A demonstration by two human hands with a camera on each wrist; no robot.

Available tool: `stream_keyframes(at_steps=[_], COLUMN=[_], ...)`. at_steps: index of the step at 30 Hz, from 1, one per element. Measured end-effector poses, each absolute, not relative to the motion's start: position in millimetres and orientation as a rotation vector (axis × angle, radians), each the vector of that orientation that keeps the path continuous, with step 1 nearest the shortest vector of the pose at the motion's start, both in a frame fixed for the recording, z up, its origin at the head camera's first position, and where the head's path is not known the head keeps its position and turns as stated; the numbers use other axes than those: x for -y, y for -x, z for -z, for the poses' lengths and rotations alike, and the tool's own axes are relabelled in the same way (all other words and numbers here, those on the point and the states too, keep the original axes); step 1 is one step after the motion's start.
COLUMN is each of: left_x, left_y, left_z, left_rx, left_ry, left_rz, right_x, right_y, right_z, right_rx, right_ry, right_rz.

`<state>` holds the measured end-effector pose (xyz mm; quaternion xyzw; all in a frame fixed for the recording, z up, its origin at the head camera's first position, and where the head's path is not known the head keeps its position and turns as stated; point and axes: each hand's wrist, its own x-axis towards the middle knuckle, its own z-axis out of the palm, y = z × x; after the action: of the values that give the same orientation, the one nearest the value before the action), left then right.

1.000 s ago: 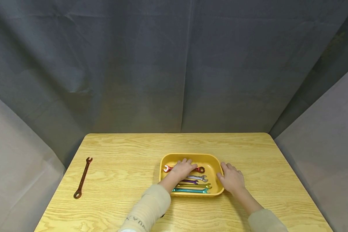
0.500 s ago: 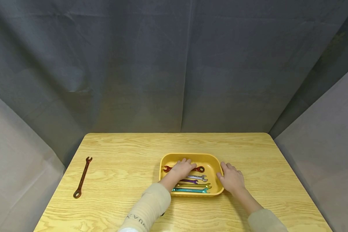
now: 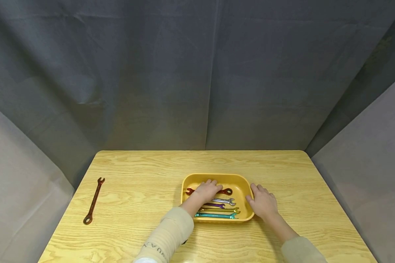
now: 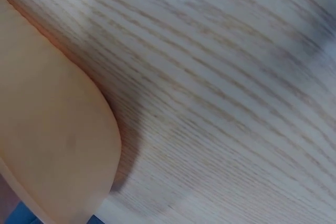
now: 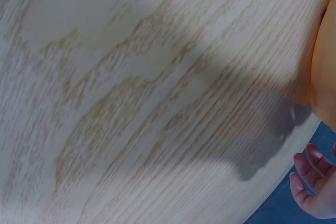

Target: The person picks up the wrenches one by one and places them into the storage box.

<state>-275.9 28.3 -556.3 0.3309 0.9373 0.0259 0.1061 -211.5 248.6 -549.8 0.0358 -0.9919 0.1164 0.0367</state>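
A yellow tray [image 3: 214, 176] stands on the table. My left hand [image 3: 204, 193] reaches into it, its fingers bent over the middle of a red combination wrench [image 3: 225, 191]; both wrench ends show past the hand. Below it lie a silver wrench [image 3: 222, 201], a purple wrench [image 3: 217, 205], a gold wrench [image 3: 222, 210] and a teal wrench [image 3: 215, 216], their left parts partly behind my wrist. My right hand [image 3: 264, 202] holds the tray's right end, thumb over the rim, fingers outside. Its bent fingers [image 5: 310, 174] show in the right wrist view. The left wrist view shows the tray's outer wall [image 4: 58, 119].
Another dark red wrench [image 3: 94, 201] lies far left on the wooden table [image 3: 145, 164], at a slant. Grey curtains [image 3: 158, 91] hang behind the table and at the sides. The table's far corners are rounded.
Both hands and the tray stay practically in place. The bright glare on the red wrench's left end, seen one second ago, is gone.
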Motion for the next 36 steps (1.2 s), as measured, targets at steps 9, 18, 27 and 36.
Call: stream_keyframes(at_steps=[9, 18, 27, 36], left_x=[-26.7, -25.3, -24.6, -20.9], left_y=[276.0, 276.8, 275.5, 273.1], left_z=[557.1, 560.2, 558.5, 556.4], left_rx=[-2.762, -2.779, -2.789, -2.851], left_ry=[-0.998, -0.995, -1.007, -1.069], left_rz=[-0.054, -0.051, -0.021, 0.043], right_x=[-248.9, -248.2, -248.9, -249.1], right_y=[212.5, 211.7, 212.2, 212.2], right_z=[550.1, 549.3, 550.8, 551.4], right_rx=[3.037, 3.039, 3.046, 3.037], right_ry=[-0.117, -0.122, -0.123, -0.127], right_rz=[-0.354, -0.355, -0.349, -0.347])
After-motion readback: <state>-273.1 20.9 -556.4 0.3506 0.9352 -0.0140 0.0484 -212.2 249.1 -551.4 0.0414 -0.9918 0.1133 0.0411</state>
